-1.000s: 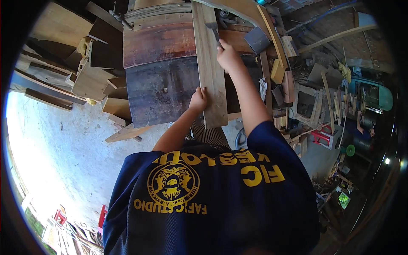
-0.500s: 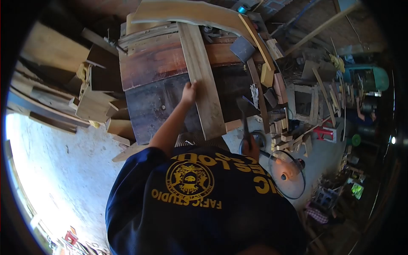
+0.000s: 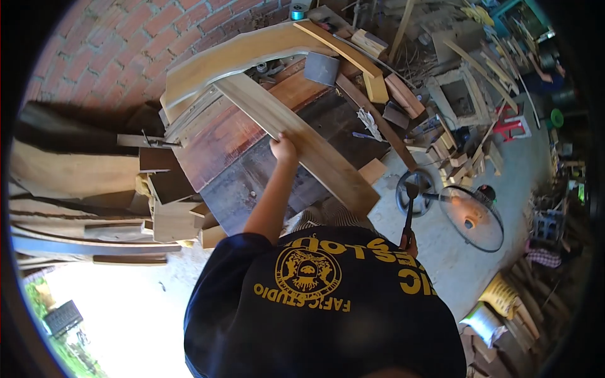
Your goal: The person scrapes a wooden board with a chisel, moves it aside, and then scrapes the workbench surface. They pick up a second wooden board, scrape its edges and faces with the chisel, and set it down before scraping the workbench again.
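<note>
A long pale wooden board [image 3: 309,142] lies slantwise across the worktable, its near end by my body. My left hand [image 3: 283,148] grips the board's left edge, near its middle. Low on the right, beside my shirt, my right hand [image 3: 409,243] is closed round the handle of a dark tool [image 3: 411,205] with a flat, wide head pointing up. The tool is apart from the board. Under the board are a dark panel [image 3: 233,189] and a reddish-brown panel [image 3: 217,145].
A curved plank [image 3: 239,53] spans the table's far side, with a dark block [image 3: 321,68] near it. Wood offcuts [image 3: 454,157] and a fan [image 3: 471,217] stand on the right. Stacked boards [image 3: 75,170] fill the left, near a brick wall [image 3: 126,50].
My right hand has moved off the board with the tool, down to my right side. My left hand stays on the board. The view has turned, so the board now looks more slanted.
</note>
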